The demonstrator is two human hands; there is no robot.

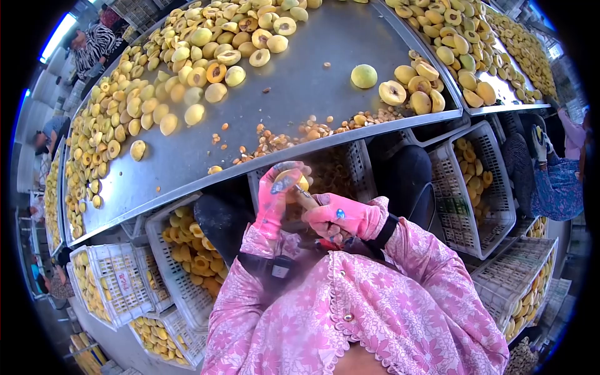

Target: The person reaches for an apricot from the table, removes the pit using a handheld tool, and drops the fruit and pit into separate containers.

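Observation:
My left hand (275,192), in a pink glove, is closed around a yellow fruit (302,182) in front of the table's near edge. My right hand (340,215), gloved the same way, grips the wooden handle (305,199) of a small tool whose far end meets the fruit. The tool's tip is hidden by the fruit and fingers. Beyond the hands, pits (269,142) are scattered along the metal table (294,81). A green-yellow whole fruit (364,76) lies near several halves (392,92) on the right.
Fruit halves (200,37) are heaped over the table's left and back. Crates with fruit stand at the lower left (181,275) and right (462,206); another crate (361,169) sits under the table edge. Co-workers are at the left (97,47) and right (556,181).

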